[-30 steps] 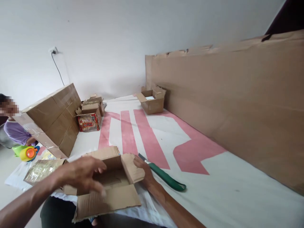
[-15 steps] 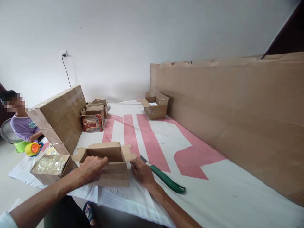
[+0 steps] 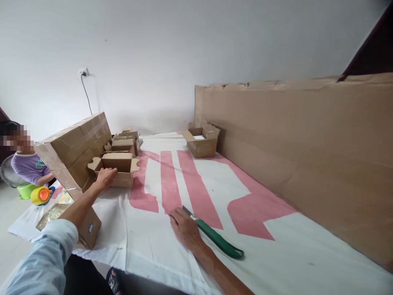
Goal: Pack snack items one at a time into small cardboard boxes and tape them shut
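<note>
My left hand (image 3: 105,178) is stretched far out to the left and rests against the near wall of a small open cardboard box (image 3: 121,166), its fingers curled on the edge. That box stands in front of other small open boxes (image 3: 123,143). My right hand (image 3: 184,226) lies flat on the white and pink sheet (image 3: 159,241), fingers spread, holding nothing. A green-handled knife (image 3: 216,239) lies just to its right, touching or nearly touching the fingers.
A large taped carton (image 3: 73,147) leans at the left. A box of clear packets (image 3: 58,213) sits under my left forearm. Another open box (image 3: 201,142) stands by a long upright cardboard sheet (image 3: 307,151). A person in purple sits at far left beside a yellow toy (image 3: 39,195).
My left hand has pushed the small open box away from me, from in front of my lap to beside the other boxes at the left. My right hand stays by the knife.
</note>
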`<act>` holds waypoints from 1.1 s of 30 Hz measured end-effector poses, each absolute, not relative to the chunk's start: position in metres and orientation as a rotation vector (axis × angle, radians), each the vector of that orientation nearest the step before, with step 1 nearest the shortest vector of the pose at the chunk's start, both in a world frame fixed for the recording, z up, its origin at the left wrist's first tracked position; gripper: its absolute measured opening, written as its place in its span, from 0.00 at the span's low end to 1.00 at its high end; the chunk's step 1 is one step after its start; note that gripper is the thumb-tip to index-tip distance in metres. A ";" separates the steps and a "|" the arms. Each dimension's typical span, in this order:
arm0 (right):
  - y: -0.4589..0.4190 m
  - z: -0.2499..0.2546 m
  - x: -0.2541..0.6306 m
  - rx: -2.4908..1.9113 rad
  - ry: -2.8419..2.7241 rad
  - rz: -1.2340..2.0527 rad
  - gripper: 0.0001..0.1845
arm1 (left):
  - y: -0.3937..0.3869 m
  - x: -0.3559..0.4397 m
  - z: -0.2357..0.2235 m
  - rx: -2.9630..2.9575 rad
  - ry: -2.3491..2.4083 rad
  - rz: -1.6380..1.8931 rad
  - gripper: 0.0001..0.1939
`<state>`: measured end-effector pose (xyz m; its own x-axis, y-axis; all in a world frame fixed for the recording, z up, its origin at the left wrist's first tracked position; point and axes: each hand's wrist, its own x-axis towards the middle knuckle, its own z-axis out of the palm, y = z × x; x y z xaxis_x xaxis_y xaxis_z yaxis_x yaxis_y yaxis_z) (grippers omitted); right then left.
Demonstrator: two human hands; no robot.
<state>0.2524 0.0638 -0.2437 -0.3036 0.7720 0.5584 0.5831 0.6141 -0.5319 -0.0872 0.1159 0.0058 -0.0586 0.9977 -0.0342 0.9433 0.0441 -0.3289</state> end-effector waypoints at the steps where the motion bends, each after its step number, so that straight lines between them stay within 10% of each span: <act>1: 0.064 -0.243 0.252 -1.066 -2.011 0.300 0.15 | 0.121 -0.093 0.002 -1.981 -2.118 0.394 0.17; 33: 0.070 -0.259 0.252 -0.993 -1.984 0.152 0.14 | 0.130 -0.098 0.001 -1.787 -2.365 0.140 0.22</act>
<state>0.2518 0.0696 -0.2591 -0.2872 0.6947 0.6595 0.5864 0.6719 -0.4524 -0.0976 0.1296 0.0010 -0.2653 0.9607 0.0817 0.9444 0.2760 -0.1789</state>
